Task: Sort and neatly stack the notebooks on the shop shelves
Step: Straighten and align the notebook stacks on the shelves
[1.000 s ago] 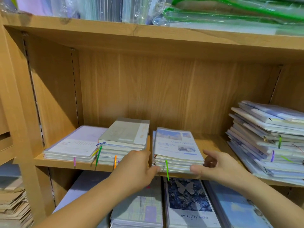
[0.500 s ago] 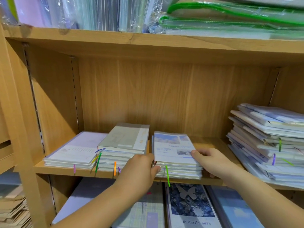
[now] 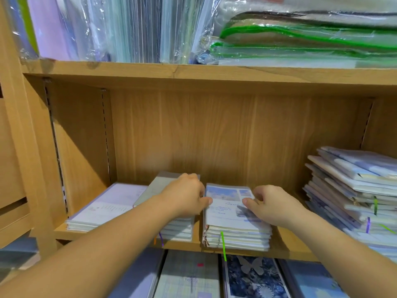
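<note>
Left grip (image 3: 187, 196) and right grip (image 3: 272, 207) clasp the sky-covered, green-ribboned notebook stack (image 3: 236, 235).

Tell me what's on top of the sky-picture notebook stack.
The left hand and right hand grip the stack, thumbs on its top cover. They hide part of the cover; nothing else shows there.

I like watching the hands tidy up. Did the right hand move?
Yes. The right hand went from the shelf's front edge up and back, onto the top of the sky-cover notebook stack.
</note>
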Demonstrator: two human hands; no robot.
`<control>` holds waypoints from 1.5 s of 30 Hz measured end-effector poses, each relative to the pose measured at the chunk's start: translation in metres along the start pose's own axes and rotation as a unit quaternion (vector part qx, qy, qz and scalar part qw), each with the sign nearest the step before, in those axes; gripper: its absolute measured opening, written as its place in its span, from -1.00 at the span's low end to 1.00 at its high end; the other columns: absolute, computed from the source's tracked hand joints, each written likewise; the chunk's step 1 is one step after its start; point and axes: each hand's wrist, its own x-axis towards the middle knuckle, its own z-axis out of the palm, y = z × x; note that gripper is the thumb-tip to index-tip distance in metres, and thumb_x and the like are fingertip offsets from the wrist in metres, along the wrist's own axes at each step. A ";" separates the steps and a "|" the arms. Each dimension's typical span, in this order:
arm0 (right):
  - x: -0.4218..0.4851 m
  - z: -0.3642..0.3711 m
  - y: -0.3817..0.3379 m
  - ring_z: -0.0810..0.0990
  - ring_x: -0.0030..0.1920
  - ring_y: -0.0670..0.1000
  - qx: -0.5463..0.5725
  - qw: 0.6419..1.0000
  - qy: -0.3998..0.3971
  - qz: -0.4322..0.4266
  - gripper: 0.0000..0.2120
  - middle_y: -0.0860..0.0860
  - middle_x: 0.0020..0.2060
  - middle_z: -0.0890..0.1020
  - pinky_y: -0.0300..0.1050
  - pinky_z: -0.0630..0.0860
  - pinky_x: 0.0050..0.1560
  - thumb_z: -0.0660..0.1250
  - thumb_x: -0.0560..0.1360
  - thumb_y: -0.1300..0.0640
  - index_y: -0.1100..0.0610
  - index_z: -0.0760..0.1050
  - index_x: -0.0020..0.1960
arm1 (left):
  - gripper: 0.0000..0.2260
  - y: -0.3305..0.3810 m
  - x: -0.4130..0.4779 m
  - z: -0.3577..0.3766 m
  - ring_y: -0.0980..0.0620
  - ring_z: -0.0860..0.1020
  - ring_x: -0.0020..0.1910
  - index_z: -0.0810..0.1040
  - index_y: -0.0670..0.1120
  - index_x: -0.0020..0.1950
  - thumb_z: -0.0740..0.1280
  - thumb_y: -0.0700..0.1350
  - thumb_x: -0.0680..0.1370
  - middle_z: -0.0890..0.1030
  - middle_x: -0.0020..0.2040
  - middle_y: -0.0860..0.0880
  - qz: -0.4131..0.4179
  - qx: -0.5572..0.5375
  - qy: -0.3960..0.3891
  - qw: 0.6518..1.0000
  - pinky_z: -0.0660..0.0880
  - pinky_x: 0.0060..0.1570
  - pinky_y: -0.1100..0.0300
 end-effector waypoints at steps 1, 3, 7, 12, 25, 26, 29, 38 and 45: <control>0.004 -0.001 -0.002 0.62 -0.23 -0.08 -0.024 1.000 -0.002 -0.001 -0.68 -0.10 -0.22 0.62 -0.13 0.59 -0.25 0.24 0.56 -0.35 -0.10 0.44 -0.07 | -0.57 0.000 0.006 0.000 -0.05 0.38 0.28 0.64 -0.07 0.15 0.27 0.26 0.61 0.44 0.24 -0.05 -0.004 0.012 -0.024 1.000 0.47 0.22 -0.04; 0.010 -0.001 -0.006 0.61 -0.26 -0.05 -0.062 0.998 -0.013 0.020 -0.54 -0.07 -0.26 0.62 -0.11 0.56 -0.27 0.20 0.55 -0.39 0.00 0.52 -0.09 | -0.43 0.002 0.014 0.001 -0.08 0.26 0.34 0.58 -0.05 0.32 0.20 0.36 0.58 0.33 0.33 -0.05 -0.021 0.043 -0.083 0.995 0.40 0.30 -0.07; 0.012 0.007 -0.005 0.56 -0.35 -0.01 -0.037 0.993 -0.078 0.078 -0.36 -0.04 -0.39 0.59 -0.10 0.40 -0.32 0.16 0.51 -0.48 0.09 0.52 -0.27 | -0.31 0.010 0.016 0.019 -0.17 0.11 0.43 0.47 0.03 0.48 -0.04 0.43 0.59 0.19 0.51 -0.02 -0.035 0.150 -0.136 0.979 0.23 0.35 -0.17; 0.002 0.010 -0.001 0.49 -0.39 0.02 0.075 0.991 -0.068 0.083 -0.39 0.00 -0.46 0.49 -0.10 0.34 -0.30 0.21 0.53 -0.43 0.10 0.48 -0.33 | -0.49 0.013 -0.003 0.015 -0.12 0.27 0.35 0.54 0.08 0.35 0.05 0.33 0.64 0.38 0.40 -0.04 -0.030 0.097 -0.031 0.994 0.28 0.30 -0.10; -0.057 0.021 0.007 0.51 -0.42 -0.27 0.210 0.976 0.000 0.055 -0.55 -0.13 -0.37 0.55 -0.38 0.32 -0.45 0.34 0.54 -0.29 0.13 0.59 -0.04 | -0.53 0.052 -0.065 0.061 -0.17 0.56 0.23 0.36 -0.05 0.47 0.14 0.21 0.67 0.59 0.30 -0.11 -0.097 -0.201 0.018 0.975 0.54 0.17 -0.01; -0.059 0.023 0.004 0.50 -0.46 -0.22 0.225 0.972 0.004 0.062 -0.60 -0.13 -0.41 0.52 -0.34 0.30 -0.48 0.35 0.55 -0.25 0.09 0.57 -0.12 | -0.55 0.053 -0.065 0.065 -0.16 0.55 0.24 0.36 -0.07 0.47 0.12 0.18 0.69 0.58 0.32 -0.12 -0.107 -0.234 0.022 0.966 0.52 0.20 -0.01; -0.062 0.028 -0.005 0.35 -0.46 -0.04 0.250 0.961 0.039 0.112 -0.56 -0.08 -0.46 0.35 -0.14 0.22 -0.42 0.34 0.57 -0.17 0.06 0.33 -0.33 | -0.65 0.060 -0.064 0.073 -0.15 0.56 0.21 0.43 -0.07 0.40 0.10 0.09 0.72 0.61 0.28 -0.10 -0.117 -0.272 0.065 0.953 0.51 0.18 -0.01; -0.093 0.015 0.027 0.51 -0.42 -0.09 0.235 0.949 0.105 0.180 -0.65 -0.14 -0.49 0.53 -0.15 0.35 -0.41 0.39 0.51 -0.12 0.10 0.46 -0.30 | -0.76 0.098 -0.068 0.088 0.07 0.62 0.01 0.54 0.07 0.27 0.17 0.09 0.69 0.68 0.07 0.12 -0.053 -0.367 0.099 0.924 0.59 0.07 -0.02; -0.091 -0.004 0.051 0.19 -0.51 -0.04 0.194 0.970 0.065 0.129 -0.46 -0.09 -0.55 0.15 -0.10 0.11 -0.39 0.42 0.49 -0.19 0.06 0.18 -0.36 | -0.51 0.081 -0.045 0.062 -0.06 0.59 -0.21 0.47 -0.04 -0.20 0.01 0.24 0.69 0.57 -0.30 0.00 -0.037 -0.231 0.042 0.971 0.50 -0.16 0.07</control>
